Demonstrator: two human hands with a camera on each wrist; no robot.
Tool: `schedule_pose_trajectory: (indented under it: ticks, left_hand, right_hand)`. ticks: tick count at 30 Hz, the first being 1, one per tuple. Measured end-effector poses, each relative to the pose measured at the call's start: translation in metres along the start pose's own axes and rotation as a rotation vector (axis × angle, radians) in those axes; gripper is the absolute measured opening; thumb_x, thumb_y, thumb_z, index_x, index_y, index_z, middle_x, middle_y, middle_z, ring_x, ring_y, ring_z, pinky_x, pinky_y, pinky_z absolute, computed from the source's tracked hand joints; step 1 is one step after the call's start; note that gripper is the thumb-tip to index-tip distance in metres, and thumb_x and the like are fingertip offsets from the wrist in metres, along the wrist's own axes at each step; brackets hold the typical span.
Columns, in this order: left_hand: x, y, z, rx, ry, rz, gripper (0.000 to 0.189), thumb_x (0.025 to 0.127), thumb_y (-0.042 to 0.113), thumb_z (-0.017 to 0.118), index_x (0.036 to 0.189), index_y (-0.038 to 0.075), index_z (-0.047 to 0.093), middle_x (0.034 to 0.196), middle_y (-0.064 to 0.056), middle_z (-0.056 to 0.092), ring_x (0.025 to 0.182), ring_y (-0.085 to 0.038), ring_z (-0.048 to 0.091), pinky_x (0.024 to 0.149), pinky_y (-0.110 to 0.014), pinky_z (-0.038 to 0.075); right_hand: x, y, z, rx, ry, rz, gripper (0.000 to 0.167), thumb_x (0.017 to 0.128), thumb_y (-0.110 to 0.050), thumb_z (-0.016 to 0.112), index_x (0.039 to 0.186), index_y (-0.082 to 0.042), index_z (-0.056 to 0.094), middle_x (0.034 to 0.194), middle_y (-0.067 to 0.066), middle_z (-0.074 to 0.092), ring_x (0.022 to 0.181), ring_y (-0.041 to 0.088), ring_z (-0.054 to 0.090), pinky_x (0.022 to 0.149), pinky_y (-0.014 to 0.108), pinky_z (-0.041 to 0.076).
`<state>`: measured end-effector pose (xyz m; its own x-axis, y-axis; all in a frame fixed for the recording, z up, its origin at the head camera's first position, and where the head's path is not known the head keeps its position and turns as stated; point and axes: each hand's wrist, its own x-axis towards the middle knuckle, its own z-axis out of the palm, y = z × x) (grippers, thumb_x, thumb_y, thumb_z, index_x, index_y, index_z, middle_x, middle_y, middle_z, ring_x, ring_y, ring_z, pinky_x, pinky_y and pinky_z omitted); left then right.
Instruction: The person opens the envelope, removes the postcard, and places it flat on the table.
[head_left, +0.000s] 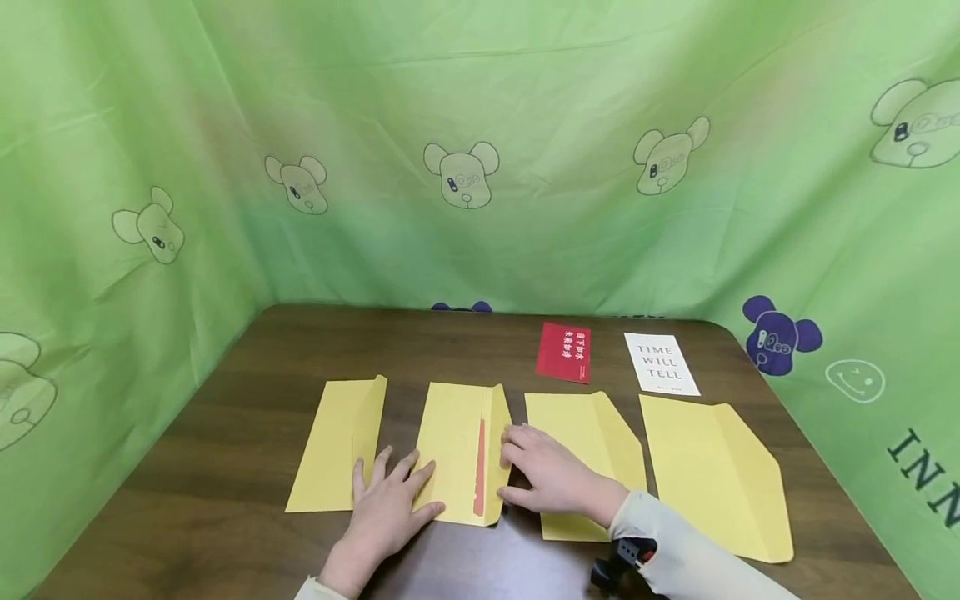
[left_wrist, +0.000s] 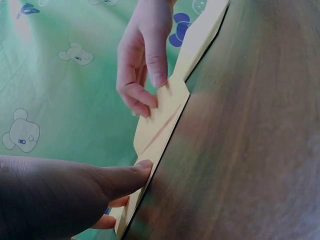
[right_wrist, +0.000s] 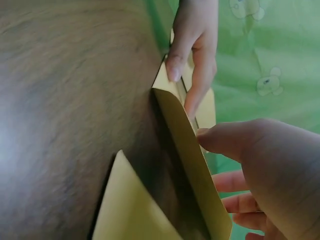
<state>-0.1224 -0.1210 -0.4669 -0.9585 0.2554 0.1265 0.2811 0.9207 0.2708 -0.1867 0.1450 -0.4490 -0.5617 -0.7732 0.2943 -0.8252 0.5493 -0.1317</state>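
Observation:
A yellow envelope lies in front of me with its flap partly raised, and a red strip shows along its opening. My left hand spreads its fingers flat over the envelope's left edge, thumb near the lower edge. Some of its fingertips reach the yellow envelope to the left. At the raised flap, my right hand has its fingers bent and holds the free edge, thumb apart from the fingers. In the left wrist view, the right hand's fingertips lie against the flap's inner side.
Two more yellow envelopes, one under my right forearm and one farther right, lie with flaps spread. A red card and a white card lie behind them. A green curtain hangs around the wooden table.

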Motion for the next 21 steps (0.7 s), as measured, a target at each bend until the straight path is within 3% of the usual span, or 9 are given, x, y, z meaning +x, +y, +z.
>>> schedule_pose_trajectory:
  ticks: [4,9,21]
  left_hand:
    - [-0.001,0.001,0.000,-0.001,-0.005,-0.004,0.056,0.087,0.051,0.069,0.133,0.017,0.065,0.141,-0.009,0.055,0.136,-0.045,0.035,0.104,-0.074,0.016]
    - [-0.002,0.001,0.002,-0.014,0.004,0.002,0.057,0.087,0.050,0.069,0.132,0.017,0.066,0.141,-0.010,0.055,0.136,-0.046,0.035,0.103,-0.075,0.016]
    - [-0.001,0.001,-0.001,-0.017,0.009,0.006,0.057,0.087,0.050,0.070,0.133,0.017,0.065,0.141,-0.010,0.055,0.135,-0.046,0.036,0.103,-0.075,0.017]
  right_hand:
    - [-0.003,0.002,0.002,0.020,-0.020,-0.020,0.025,0.084,-0.027,0.075,0.088,-0.010,0.057,0.105,0.004,0.053,0.097,0.021,0.053,0.095,0.039,0.047]
    - [-0.004,0.004,0.005,0.046,-0.032,-0.035,0.024,0.086,-0.024,0.075,0.088,-0.010,0.056,0.105,0.004,0.052,0.094,0.019,0.053,0.086,0.033,0.049]
    - [0.002,0.012,0.010,0.117,-0.141,-0.035,0.029,0.088,-0.028,0.077,0.091,-0.010,0.054,0.104,0.000,0.048,0.090,0.015,0.048,0.082,0.029,0.048]
